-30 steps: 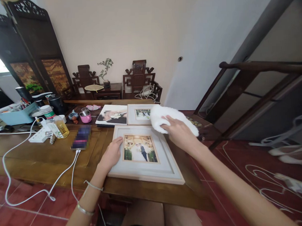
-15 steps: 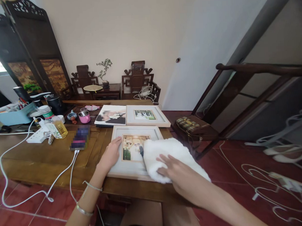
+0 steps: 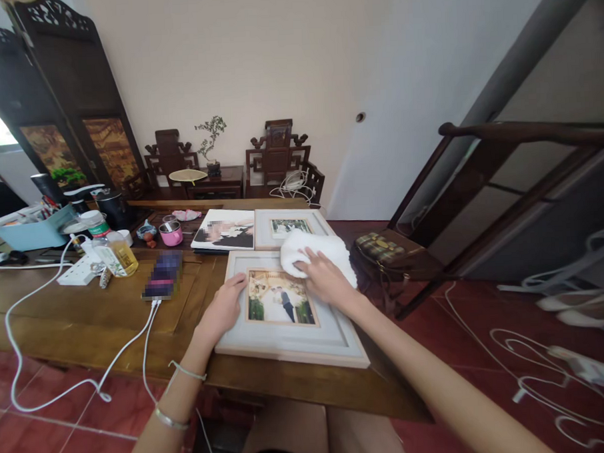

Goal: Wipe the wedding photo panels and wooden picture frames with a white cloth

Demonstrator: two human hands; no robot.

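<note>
A framed photo in a pale wooden picture frame (image 3: 292, 354) lies flat near the table's front edge, its picture showing a couple among flowers. My left hand (image 3: 226, 304) holds the frame's left side, fingers over the border and thumb tucked out of sight. At the frame's far right corner, my right hand (image 3: 325, 275) is closed on a bunched white fluffy cloth (image 3: 336, 252) and presses it down. The cloth hides that corner and part of a second picture frame (image 3: 265, 233) behind.
Left of the frames are a phone (image 3: 163, 276) with white cables, a white power strip (image 3: 76, 273), a bottle of yellow liquid (image 3: 126, 259) and a pink cup (image 3: 171, 233). A photo panel (image 3: 225, 230) lies behind. A wooden chair (image 3: 423, 248) with a checked bag (image 3: 380, 250) stands right.
My right hand has slid the cloth from the frame's near right part up to its far right corner, uncovering the photo and lower right border. My left hand stays on the left side.
</note>
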